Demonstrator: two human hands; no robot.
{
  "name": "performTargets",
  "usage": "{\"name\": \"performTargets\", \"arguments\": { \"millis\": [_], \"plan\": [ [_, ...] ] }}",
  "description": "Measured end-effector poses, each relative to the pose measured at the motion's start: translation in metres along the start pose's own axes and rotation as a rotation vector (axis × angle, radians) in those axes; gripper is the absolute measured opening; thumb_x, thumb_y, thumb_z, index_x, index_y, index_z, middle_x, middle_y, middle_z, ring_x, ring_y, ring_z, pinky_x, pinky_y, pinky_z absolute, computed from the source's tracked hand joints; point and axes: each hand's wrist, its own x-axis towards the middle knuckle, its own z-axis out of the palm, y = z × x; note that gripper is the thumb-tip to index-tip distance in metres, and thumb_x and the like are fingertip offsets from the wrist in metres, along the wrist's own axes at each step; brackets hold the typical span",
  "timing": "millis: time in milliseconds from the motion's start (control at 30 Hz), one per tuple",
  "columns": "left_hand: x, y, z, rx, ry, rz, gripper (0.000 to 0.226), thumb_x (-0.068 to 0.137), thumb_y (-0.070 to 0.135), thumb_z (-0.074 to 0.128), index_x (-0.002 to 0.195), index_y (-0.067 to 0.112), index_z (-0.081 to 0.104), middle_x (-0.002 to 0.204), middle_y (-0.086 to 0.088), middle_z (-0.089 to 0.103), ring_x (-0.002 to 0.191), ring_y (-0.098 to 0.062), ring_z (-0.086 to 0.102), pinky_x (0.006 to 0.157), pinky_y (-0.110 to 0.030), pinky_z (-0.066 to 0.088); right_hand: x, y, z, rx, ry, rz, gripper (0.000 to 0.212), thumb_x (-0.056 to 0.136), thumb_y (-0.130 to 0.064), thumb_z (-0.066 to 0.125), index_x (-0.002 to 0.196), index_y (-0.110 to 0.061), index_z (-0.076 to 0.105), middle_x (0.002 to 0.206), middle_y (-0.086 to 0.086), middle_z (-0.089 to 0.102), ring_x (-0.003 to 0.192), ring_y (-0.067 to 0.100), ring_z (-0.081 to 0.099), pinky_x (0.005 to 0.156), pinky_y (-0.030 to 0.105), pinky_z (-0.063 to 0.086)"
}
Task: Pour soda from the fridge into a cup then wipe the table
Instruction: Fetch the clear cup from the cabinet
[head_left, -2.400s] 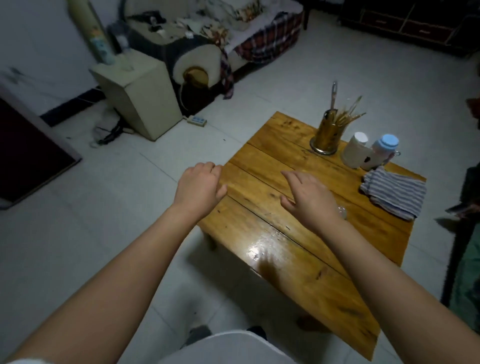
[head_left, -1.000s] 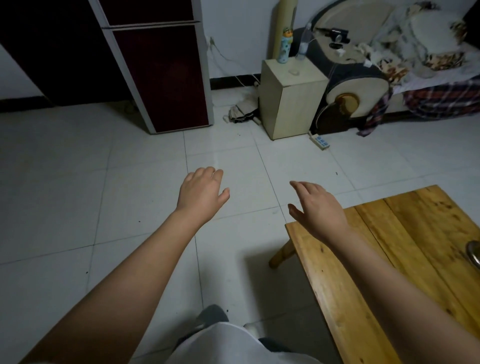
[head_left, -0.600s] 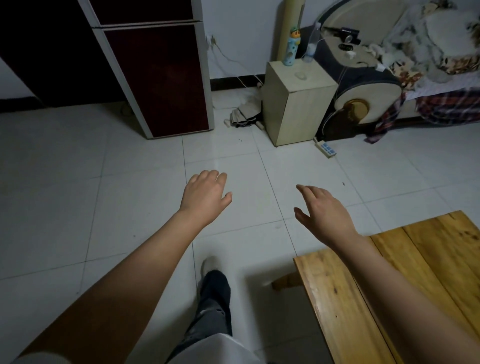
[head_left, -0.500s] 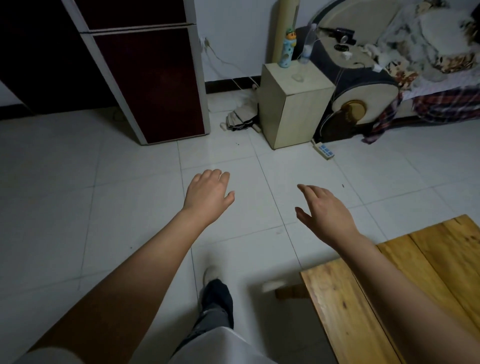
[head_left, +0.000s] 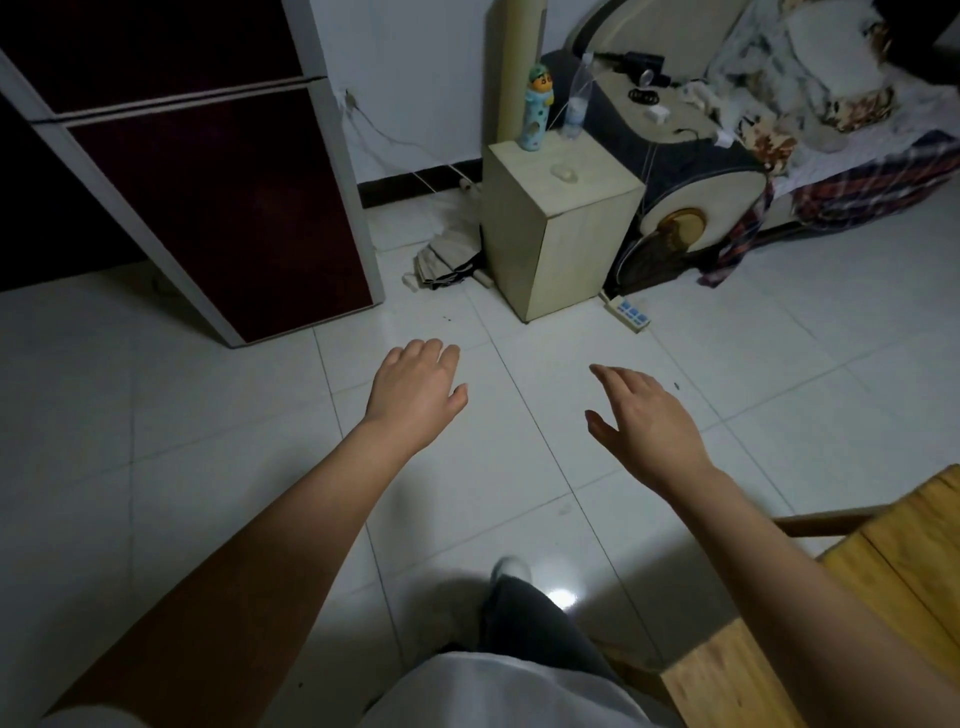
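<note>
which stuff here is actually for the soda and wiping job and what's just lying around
For the job:
- fridge, doors closed
- wooden table, only its corner in view
- left hand and right hand, both empty

Just lying about:
- small cabinet
- cartoon bottle and clear bottle on top of it
- power strip on the floor
- folded umbrella
- sofa

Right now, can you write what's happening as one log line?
phase: walking to fridge | left hand: open, empty | right hand: open, empty | fridge: doors closed | table: lower right corner of view
</note>
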Motion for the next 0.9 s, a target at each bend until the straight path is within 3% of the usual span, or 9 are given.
{"name": "performTargets", "arguments": {
  "millis": [633, 900],
  "plan": [
    [0.333, -0.022, -0.023, -0.001, 0.03, 0.039, 0.049, 0.094, 0.037, 0.04, 0.136, 0.011, 0.039, 0.132, -0.007, 0.049, 0.121, -0.023, 0.044, 0.1, -0.034, 0.033, 0.298, 0.107, -0.027, 0.048, 0.006, 0.071, 0.056, 0.093, -0.033, 0.048, 0.142, -0.013, 0.03, 0.141, 0.009, 0.044, 0.128, 0.027, 0.039, 0.1, 0.036, 0.036],
    [0.449, -0.021, -0.026, -0.053, 0.016, 0.064, 0.042, 0.092, 0.032, 0.043, 0.127, 0.009, 0.048, 0.121, -0.01, 0.055, 0.114, -0.026, 0.048, 0.093, -0.035, 0.037, 0.392, 0.154, -0.034, 0.059, -0.014, 0.118, 0.056, 0.093, -0.036, 0.046, 0.143, -0.016, 0.028, 0.142, 0.006, 0.043, 0.129, 0.023, 0.037, 0.1, 0.034, 0.037]
  ]
}}
